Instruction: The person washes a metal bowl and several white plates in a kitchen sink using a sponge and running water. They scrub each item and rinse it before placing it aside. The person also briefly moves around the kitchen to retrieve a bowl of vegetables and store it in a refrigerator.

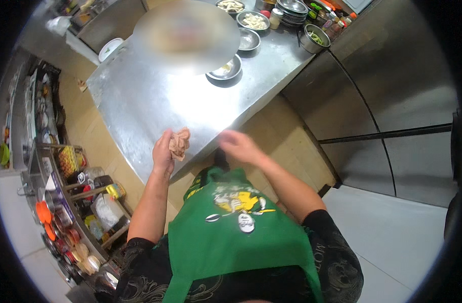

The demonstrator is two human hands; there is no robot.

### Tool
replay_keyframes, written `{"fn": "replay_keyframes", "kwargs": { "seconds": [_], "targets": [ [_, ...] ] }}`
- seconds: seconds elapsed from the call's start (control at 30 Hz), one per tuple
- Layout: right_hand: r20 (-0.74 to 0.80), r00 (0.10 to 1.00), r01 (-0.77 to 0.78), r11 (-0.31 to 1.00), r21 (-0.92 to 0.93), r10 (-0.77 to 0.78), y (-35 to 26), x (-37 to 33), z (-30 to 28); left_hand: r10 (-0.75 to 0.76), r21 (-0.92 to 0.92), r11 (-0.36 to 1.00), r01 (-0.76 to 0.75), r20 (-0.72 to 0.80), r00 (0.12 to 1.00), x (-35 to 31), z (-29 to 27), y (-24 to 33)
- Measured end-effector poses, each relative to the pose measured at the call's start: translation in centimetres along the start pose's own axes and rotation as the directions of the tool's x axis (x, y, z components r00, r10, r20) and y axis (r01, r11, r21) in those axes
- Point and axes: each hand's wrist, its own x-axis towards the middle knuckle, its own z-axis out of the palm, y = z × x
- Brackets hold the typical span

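Over the near edge of the metal table (135,108), my left hand (162,151) is closed on a crumpled pinkish-brown cloth (179,143). The bunched cloth sticks out past the fingers on the right side. My right hand (239,147) hovers to the right of it, apart from the cloth, just beyond the table's edge. Motion smears its fingers, and I see nothing held in them. The nearest bowl, a shallow metal one (226,75) with a little pale yellowish stuff inside, stands farther back on the table.
More metal bowls line the table's back right, one with pale pieces (254,21), near a pot of green vegetables (314,38) and stacked bowls (293,16). A blurred oval hides the far middle. Crowded shelves (89,194) stand left; steel cabinets (392,91) stand right.
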Motion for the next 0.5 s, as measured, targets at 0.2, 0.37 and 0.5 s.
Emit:
{"fn": "replay_keyframes", "kwargs": {
  "seconds": [0.2,0.37,0.5],
  "targets": [
    [-0.469,0.778,-0.459,0.888,0.027,0.417,9.7,-9.3,-16.6,-0.090,0.245,0.967,0.065,0.092,0.992,9.2,6.5,0.9],
    [-0.653,0.651,-0.315,0.920,0.232,0.387,9.4,-7.5,-26.4,-0.195,0.234,0.958,0.166,0.105,0.975,14.4,12.2,1.8],
    [-0.372,0.916,-0.079,0.842,-0.533,-0.149,5.3,4.2,-30.1,-0.133,0.240,0.962,0.130,-0.004,0.991,15.4,16.0,3.0]
  ]
}}
